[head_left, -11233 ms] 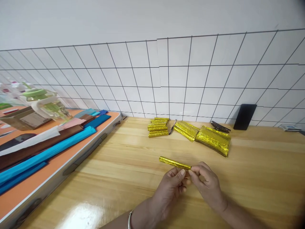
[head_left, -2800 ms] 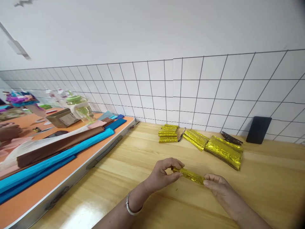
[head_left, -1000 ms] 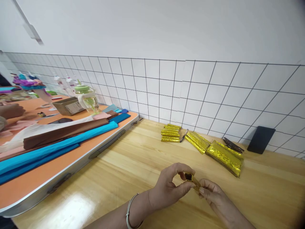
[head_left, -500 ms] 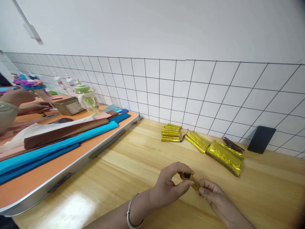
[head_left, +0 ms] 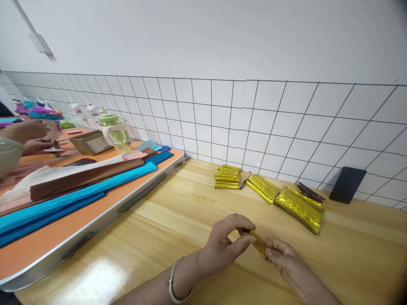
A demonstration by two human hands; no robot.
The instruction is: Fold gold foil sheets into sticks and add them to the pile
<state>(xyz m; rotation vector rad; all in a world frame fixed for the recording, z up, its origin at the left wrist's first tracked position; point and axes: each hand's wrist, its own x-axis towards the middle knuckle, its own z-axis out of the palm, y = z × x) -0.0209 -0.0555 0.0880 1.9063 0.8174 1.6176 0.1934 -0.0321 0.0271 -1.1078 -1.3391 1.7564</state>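
Observation:
A small gold foil piece is held between my two hands above the wooden table. My left hand, with a silver bangle at the wrist, pinches its upper end between thumb and fingers. The lower right end sits in the closed thumb and fingers of my right hand. Several narrow gold strips lie in a row near the wall, beside a pen. Wider gold foil sheets are stacked to the right, and another gold piece touches them.
Behind the foil lies a dark clip; a black phone-like slab leans on the tiled wall. The orange table at left bears folded fabrics, a cardboard box and a green-lidded jug. Another person's hands work there.
The gold piece has tilted slightly between my fingers, its dark opening now less visible. At far left the other person's hands have moved a little.

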